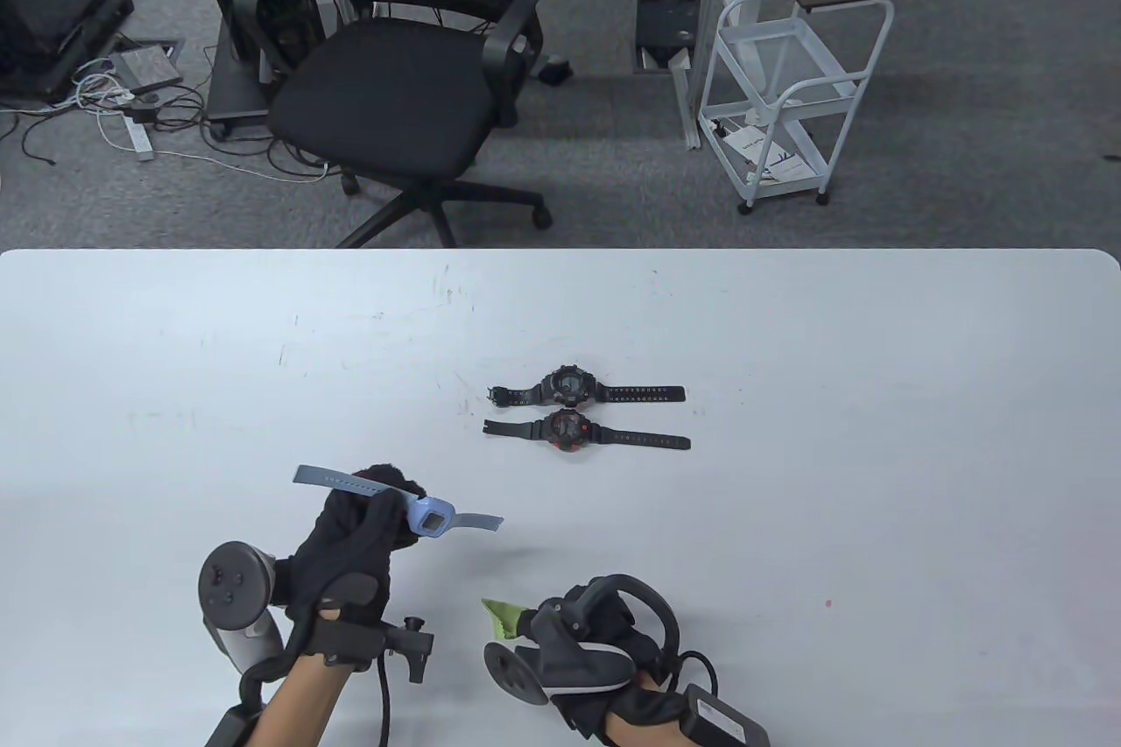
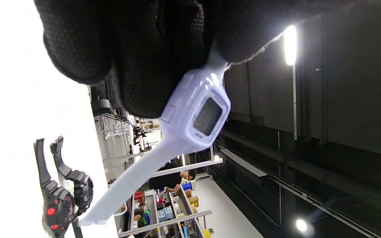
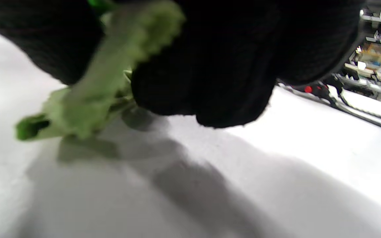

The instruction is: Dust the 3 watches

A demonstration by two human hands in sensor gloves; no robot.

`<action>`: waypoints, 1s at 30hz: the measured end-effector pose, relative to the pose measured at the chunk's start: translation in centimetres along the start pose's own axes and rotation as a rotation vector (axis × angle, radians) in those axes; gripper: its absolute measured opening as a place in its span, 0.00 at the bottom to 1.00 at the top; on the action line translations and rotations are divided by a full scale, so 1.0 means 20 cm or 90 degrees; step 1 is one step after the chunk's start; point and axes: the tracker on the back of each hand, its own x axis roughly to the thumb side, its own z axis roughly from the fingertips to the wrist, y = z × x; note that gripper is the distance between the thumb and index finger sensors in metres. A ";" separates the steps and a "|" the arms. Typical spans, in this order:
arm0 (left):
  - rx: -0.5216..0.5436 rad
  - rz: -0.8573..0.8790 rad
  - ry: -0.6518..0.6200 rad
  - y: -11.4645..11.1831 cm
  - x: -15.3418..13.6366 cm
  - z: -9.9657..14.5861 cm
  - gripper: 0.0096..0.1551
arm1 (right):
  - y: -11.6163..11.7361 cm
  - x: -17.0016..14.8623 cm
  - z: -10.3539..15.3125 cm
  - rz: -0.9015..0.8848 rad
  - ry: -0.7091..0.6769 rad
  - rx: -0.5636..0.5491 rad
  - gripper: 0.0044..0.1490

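My left hand [image 1: 363,532] holds a light blue watch [image 1: 429,517] above the table, fingers curled round its strap near the case; the square face [image 2: 207,116] points away from the palm and one strap end hangs free. My right hand [image 1: 582,633] sits low near the front edge and grips a green cloth [image 1: 501,614], which pokes out to its left and looks blurred in the right wrist view [image 3: 88,86]. Two black watches lie flat mid-table, straps stretched sideways: one with a grey face [image 1: 567,386] behind, one with red accents [image 1: 569,430] in front.
The white table [image 1: 876,475] carries faint scuff marks. Beyond its far edge stand a black office chair [image 1: 412,73] and a white wire cart [image 1: 788,99] on grey carpet.
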 end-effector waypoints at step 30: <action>-0.053 0.048 0.148 -0.40 -0.10 -0.09 0.26 | 0.28 -1.07 0.37 -0.866 0.451 -0.364 0.42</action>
